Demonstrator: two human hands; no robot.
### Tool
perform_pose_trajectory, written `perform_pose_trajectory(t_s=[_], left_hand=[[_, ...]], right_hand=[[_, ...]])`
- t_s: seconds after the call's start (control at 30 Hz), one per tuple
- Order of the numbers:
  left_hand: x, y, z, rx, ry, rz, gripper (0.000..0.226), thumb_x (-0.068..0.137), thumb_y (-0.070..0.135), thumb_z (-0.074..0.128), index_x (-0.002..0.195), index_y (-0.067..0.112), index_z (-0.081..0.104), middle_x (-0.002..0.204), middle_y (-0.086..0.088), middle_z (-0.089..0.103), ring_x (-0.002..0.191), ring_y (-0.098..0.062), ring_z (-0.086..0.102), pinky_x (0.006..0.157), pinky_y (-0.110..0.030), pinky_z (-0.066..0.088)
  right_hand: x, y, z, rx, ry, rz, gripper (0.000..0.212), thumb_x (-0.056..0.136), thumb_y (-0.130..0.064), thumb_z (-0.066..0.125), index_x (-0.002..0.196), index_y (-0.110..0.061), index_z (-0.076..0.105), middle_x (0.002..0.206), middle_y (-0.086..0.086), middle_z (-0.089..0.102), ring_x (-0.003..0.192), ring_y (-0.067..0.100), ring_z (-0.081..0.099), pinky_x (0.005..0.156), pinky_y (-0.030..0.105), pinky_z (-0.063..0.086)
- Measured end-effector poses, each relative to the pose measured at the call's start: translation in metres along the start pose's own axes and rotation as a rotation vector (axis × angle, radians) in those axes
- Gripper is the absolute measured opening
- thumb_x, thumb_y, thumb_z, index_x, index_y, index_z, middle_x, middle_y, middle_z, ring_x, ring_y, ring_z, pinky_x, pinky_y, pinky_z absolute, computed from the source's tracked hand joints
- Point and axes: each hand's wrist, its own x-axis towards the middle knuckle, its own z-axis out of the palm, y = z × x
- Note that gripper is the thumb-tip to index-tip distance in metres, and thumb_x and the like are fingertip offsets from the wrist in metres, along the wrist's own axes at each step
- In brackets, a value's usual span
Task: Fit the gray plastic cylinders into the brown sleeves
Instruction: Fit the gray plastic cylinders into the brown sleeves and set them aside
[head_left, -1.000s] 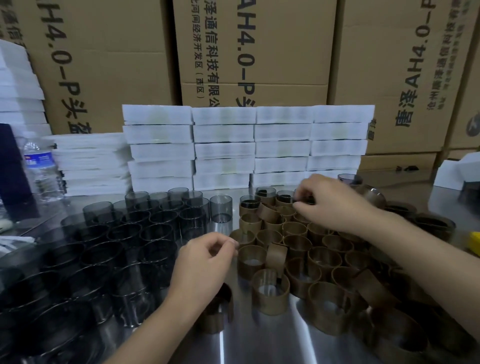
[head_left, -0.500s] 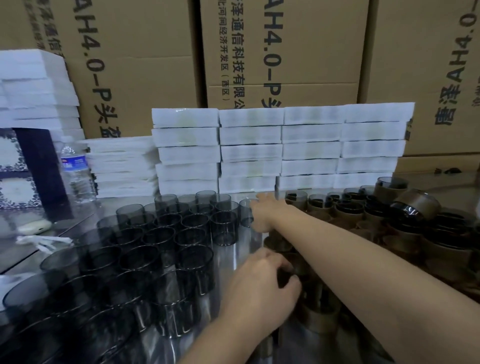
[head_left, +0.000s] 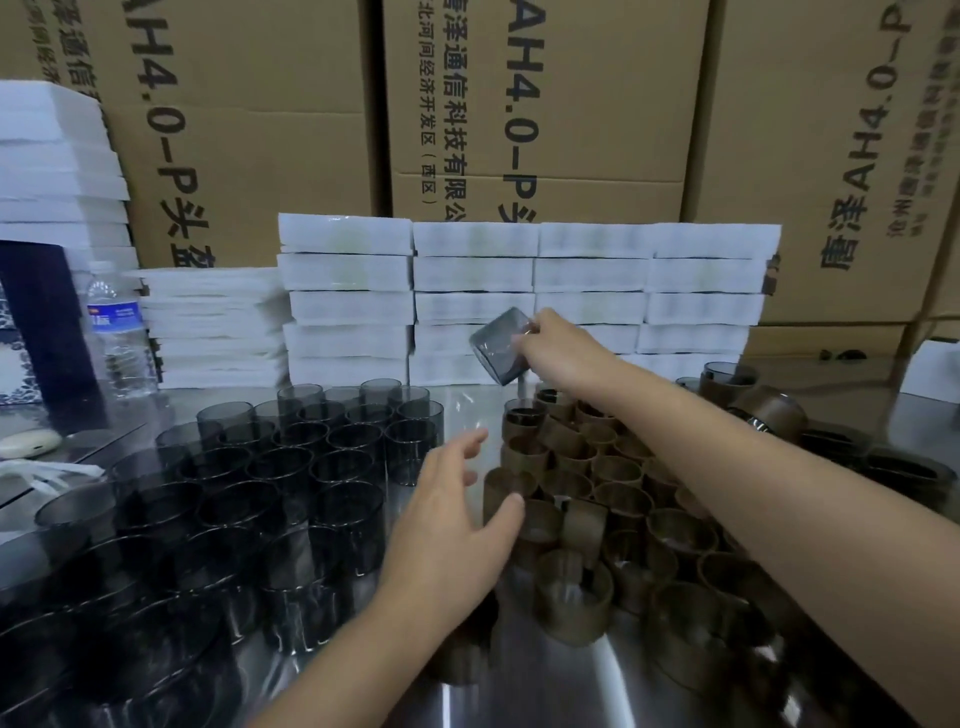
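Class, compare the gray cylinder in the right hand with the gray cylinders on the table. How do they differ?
The held cylinder is in the air, gripped by the right hand; the table cylinders rest on the table. The held cylinder is tilted; the table cylinders stand upright. It is alone; they stand packed together. Both are smoky gray, see-through plastic.

Cardboard boxes (head_left: 249, 156) printed "AH4.0-P", middle box (head_left: 597, 93) also "通信科技有限公", "经济开发区(西区)", water bottle (head_left: 122, 338) label unreadable

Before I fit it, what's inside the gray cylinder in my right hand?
It looks empty: the gray cylinder, tilted in the right hand, is see-through, and white foam stacks show behind it. The hand covers its right edge.
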Motion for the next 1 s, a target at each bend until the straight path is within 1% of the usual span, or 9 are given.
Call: perform_pose_trajectory(t_s=[0.1,0.2,0.27,0.4,0.53,0.6,0.77,0.9,1.0], left_hand=[[0.004,0.001,-0.002,-0.193,-0.019,-0.098,0.070,0.085,0.032,0.070,0.141,0.037,0.029,0.122,0.022,0.046,0.110,0.006,0.049,0.089,-0.020,0.045],[0.005,0.003,-0.005,-0.345,-0.045,-0.153,0.075,0.078,0.046,0.072,0.139,0.042,0.028,0.121,0.025,0.048,0.109,0.008,0.051,0.077,-0.012,0.043],[0.005,0.007,-0.006,-0.428,-0.054,-0.143,0.079,0.071,0.060,0.072,0.137,0.044,0.032,0.127,0.023,0.052,0.109,0.009,0.055,0.089,-0.020,0.048],[0.005,0.012,-0.007,-0.561,-0.078,-0.079,0.101,0.055,0.057,0.074,0.144,0.023,0.040,0.130,0.008,0.061,0.115,-0.003,0.061,0.103,-0.037,0.047],[0.002,0.009,-0.006,-0.695,-0.200,-0.107,0.044,0.065,0.039,0.079,0.107,0.026,0.071,0.110,0.000,0.073,0.104,-0.017,0.069,0.080,-0.031,0.058],[0.000,0.008,-0.003,-0.765,-0.208,-0.129,0.042,0.068,0.028,0.074,0.108,0.018,0.067,0.107,-0.005,0.073,0.098,-0.019,0.071,0.073,-0.027,0.057],[0.000,0.008,-0.003,-0.942,-0.136,-0.194,0.059,0.065,0.023,0.078,0.112,-0.004,0.055,0.108,-0.020,0.071,0.103,-0.034,0.068,0.076,-0.032,0.059],[0.002,0.007,-0.006,-0.977,-0.076,-0.236,0.055,0.068,0.022,0.071,0.112,-0.006,0.054,0.111,-0.026,0.068,0.108,-0.037,0.065,0.089,-0.038,0.057],[0.000,0.008,-0.007,-0.984,-0.079,-0.268,0.059,0.068,0.023,0.071,0.120,0.001,0.054,0.111,-0.022,0.070,0.103,-0.036,0.068,0.077,-0.034,0.060]], right_hand=[[-0.034,-0.003,-0.028,0.327,0.004,0.015,0.017,0.095,-0.016,0.044,0.079,-0.014,0.048,0.081,0.009,0.059,0.074,0.022,0.056,0.078,0.038,0.051],[-0.072,0.004,-0.047,0.619,-0.049,0.060,0.014,0.098,-0.016,0.046,0.088,-0.009,0.052,0.088,0.012,0.059,0.079,0.026,0.062,0.081,0.036,0.056],[-0.092,0.010,-0.050,0.701,-0.141,0.083,0.016,0.098,-0.017,0.046,0.096,-0.004,0.054,0.095,0.019,0.059,0.083,0.031,0.062,0.081,0.039,0.057],[-0.112,0.016,-0.039,0.771,-0.375,0.109,0.020,0.097,-0.017,0.047,0.097,-0.002,0.060,0.095,0.020,0.065,0.081,0.028,0.066,0.074,0.037,0.057],[-0.115,0.020,-0.028,0.889,-0.513,0.119,0.018,0.095,-0.020,0.050,0.098,-0.005,0.059,0.088,0.011,0.065,0.072,0.017,0.066,0.072,0.032,0.055],[-0.114,0.026,-0.024,0.767,-0.439,0.099,0.022,0.095,-0.030,0.051,0.099,-0.011,0.061,0.092,0.005,0.066,0.075,0.014,0.065,0.074,0.032,0.055],[-0.113,0.047,-0.019,-0.253,0.069,-0.091,0.028,0.090,-0.056,0.043,0.091,-0.031,0.053,0.081,-0.013,0.054,0.075,0.001,0.049,0.059,0.022,0.035],[-0.116,0.058,-0.013,-0.488,-0.053,0.029,0.045,0.081,-0.071,0.045,0.096,-0.028,0.050,0.074,-0.012,0.052,0.072,0.010,0.053,0.054,0.028,0.037],[-0.118,0.059,-0.004,-0.691,-0.009,-0.080,0.045,0.082,-0.067,0.047,0.104,-0.028,0.050,0.075,-0.012,0.051,0.073,0.015,0.051,0.055,0.029,0.037]])
